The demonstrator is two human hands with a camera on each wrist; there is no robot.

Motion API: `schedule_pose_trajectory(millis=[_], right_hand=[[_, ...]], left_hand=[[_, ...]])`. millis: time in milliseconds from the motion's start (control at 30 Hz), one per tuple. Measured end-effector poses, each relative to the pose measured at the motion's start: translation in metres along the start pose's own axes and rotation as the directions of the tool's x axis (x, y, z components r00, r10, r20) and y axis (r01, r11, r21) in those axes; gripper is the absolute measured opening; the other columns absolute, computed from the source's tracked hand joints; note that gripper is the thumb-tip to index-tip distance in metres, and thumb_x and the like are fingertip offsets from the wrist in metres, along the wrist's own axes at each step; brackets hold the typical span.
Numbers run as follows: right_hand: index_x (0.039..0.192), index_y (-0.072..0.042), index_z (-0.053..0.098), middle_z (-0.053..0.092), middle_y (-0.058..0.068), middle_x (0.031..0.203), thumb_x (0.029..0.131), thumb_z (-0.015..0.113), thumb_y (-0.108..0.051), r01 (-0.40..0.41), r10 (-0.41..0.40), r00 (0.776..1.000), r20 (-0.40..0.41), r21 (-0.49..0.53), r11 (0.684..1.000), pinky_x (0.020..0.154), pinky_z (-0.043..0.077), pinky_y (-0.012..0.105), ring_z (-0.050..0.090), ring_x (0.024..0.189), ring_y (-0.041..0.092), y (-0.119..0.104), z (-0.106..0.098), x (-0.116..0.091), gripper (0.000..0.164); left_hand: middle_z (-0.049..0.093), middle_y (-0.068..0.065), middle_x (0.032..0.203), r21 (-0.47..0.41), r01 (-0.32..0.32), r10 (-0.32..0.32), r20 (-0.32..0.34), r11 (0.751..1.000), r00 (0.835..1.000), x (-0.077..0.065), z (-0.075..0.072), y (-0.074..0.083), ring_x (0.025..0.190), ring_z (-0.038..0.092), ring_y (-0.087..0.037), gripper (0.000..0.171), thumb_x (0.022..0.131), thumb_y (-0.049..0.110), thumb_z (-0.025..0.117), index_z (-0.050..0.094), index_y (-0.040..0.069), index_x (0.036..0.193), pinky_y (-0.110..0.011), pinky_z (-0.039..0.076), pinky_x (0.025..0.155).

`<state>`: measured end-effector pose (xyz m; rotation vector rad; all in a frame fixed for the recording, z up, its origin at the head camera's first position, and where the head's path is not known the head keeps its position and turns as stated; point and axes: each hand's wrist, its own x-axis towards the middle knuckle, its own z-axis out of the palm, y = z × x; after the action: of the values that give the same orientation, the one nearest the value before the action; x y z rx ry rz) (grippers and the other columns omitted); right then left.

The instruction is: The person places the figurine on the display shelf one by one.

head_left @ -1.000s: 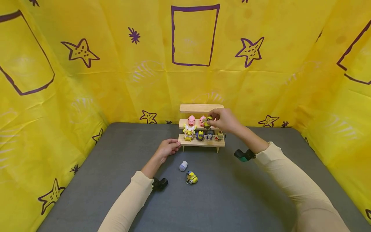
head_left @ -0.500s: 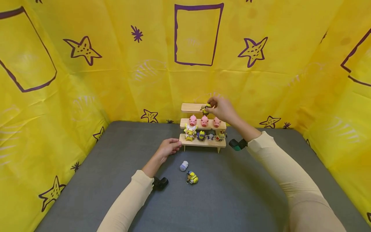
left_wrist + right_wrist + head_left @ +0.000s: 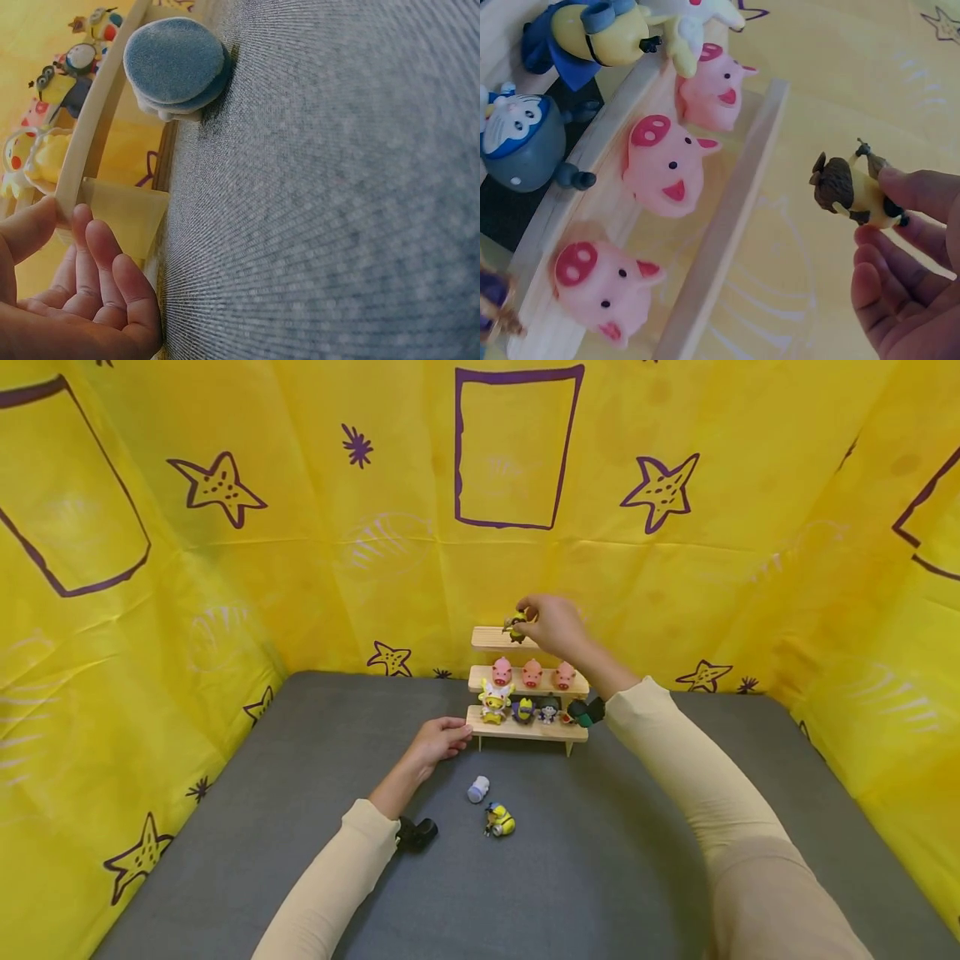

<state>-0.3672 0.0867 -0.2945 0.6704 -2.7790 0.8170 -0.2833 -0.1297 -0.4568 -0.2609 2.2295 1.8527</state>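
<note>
A three-tier wooden display stand is at the back of the table. Its bottom tier's left end is between the thumb and fingers of my left hand. My right hand pinches a Minion figurine, yellow with a dark brown head, by its body, just above the top tier. Three pink pig figurines sit in a row on the middle tier. Along the bottom tier stand a white-and-yellow figurine, a purple-caped Minion and a grey cat-like figurine; another is partly behind the right wrist camera.
On the grey tabletop, a small white-and-lilac figurine lies in front of the stand, its round blue base facing the left wrist camera. Nearer lies a yellow Minion in blue. Yellow patterned cloth hangs close behind the stand.
My right hand has lifted the Minion figurine from before the middle tier and moved it up and left over the top tier, uncovering the pigs. My left hand has stayed on the stand.
</note>
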Motion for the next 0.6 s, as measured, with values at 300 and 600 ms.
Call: schedule_pose_trajectory(millis=[300, 600], right_hand=[[0.124, 0.000, 0.063, 0.069, 0.019, 0.112, 0.091, 0.068, -0.018, 0.032, -0.032, 0.999, -0.011, -0.045, 0.998, 0.091, 0.049, 0.044, 0.064, 0.103, 0.033, 0.000, 0.020, 0.018, 0.038], [0.123, -0.002, 0.063, 0.068, 0.015, 0.115, 0.092, 0.065, -0.016, 0.056, -0.058, 0.998, -0.026, -0.093, 0.994, 0.095, 0.048, 0.042, 0.063, 0.107, 0.031, -0.001, 0.033, 0.028, 0.034]], left_hand=[[0.069, -0.010, 0.104, -0.003, 0.004, -0.004, -0.006, 1.000, 1.000, 0.004, -0.001, -0.003, 0.084, 0.063, -0.014, 0.035, 0.096, 0.021, 0.062, 0.060, 0.001, 0.126, -0.025, 0.051, 0.071], [0.069, -0.010, 0.105, -0.004, 0.002, -0.002, -0.001, 1.000, 1.000, 0.003, -0.001, -0.003, 0.085, 0.063, -0.014, 0.036, 0.096, 0.021, 0.062, 0.060, 0.001, 0.126, -0.025, 0.051, 0.072]])
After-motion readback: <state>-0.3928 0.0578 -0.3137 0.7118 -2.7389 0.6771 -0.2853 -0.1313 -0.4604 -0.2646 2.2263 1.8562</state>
